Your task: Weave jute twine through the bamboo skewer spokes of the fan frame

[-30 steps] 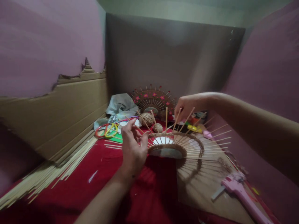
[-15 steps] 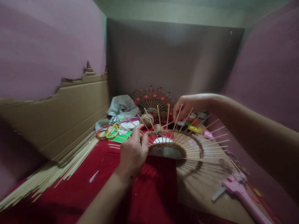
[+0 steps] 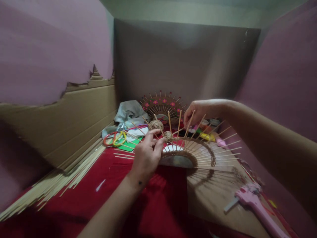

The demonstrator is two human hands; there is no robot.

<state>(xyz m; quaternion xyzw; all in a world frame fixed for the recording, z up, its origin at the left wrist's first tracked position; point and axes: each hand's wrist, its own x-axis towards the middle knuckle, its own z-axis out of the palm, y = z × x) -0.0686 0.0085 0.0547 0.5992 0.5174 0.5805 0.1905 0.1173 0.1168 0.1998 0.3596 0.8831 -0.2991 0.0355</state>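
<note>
Pink walls (image 3: 54,49) flank a red cloth (image 3: 81,198). The left hand (image 3: 146,157), nearer, pinches one half-round stick frame (image 3: 177,161), which spreads crosswise to its right. Behind sit two twine balls (image 3: 156,124); one twine strand (image 3: 182,129) slants up to the right hand (image 3: 200,109), its fingertips closed on it. One glue gun (image 3: 251,198) lies rightmost.
</note>
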